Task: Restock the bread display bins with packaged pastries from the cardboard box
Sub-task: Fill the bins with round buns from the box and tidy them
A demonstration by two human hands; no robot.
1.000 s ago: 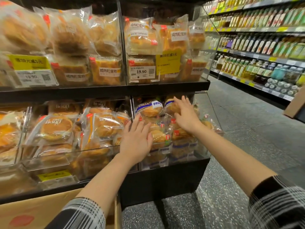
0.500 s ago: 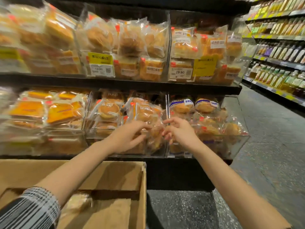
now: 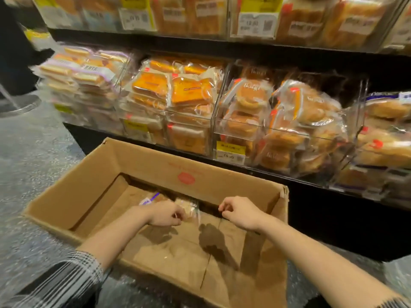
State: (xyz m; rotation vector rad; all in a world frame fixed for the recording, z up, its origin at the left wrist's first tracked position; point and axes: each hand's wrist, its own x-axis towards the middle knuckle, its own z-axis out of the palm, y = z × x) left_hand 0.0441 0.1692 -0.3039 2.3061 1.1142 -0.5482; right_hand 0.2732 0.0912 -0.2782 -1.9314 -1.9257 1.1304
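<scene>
— Left hand (image 3: 165, 213)?
— Down inside the cardboard box (image 3: 155, 167), fingers curled over the edge of a packaged pastry (image 3: 185, 207). Looks like a grip on the wrapper, though blurred at the fingertips.
— Right hand (image 3: 239, 211)?
— Also inside the box, near the far wall. Fingers curled in, thumb close to the forefinger. Nothing visible between them; hovering above the box floor, shadow cast below.
— Where exactly is the pastry?
— Lying on the box bottom, toward the far wall, partly under the left hand. Clear wrapper, pale brown bread inside. A second pack (image 3: 149, 200) with a purple-and-white label just beside it, to the left, mostly hidden by the wrist.
— Anything else in the box?
— Bare cardboard floor, flaps meeting in a seam down the middle. Red round stamp (image 3: 186, 178) on the inner far wall.
— And the box itself?
— Open-topped, on the speckled grey floor (image 3: 33, 152), directly in front of the black display shelf (image 3: 311, 210).
— The bins?
— Clear plastic bins (image 3: 235, 130) along the lower tier, all holding wrapped goods: pale sandwich slices (image 3: 75, 72) at left, orange cakes (image 3: 173, 92) next, round buns (image 3: 249, 96) further right. Yellow price tag (image 3: 230, 150) on the front of the bun bin. Upper tier also full, labels too blurred to read.
— Sleeves?
— Plaid sleeve (image 3: 66, 278), pushed up the left forearm.
</scene>
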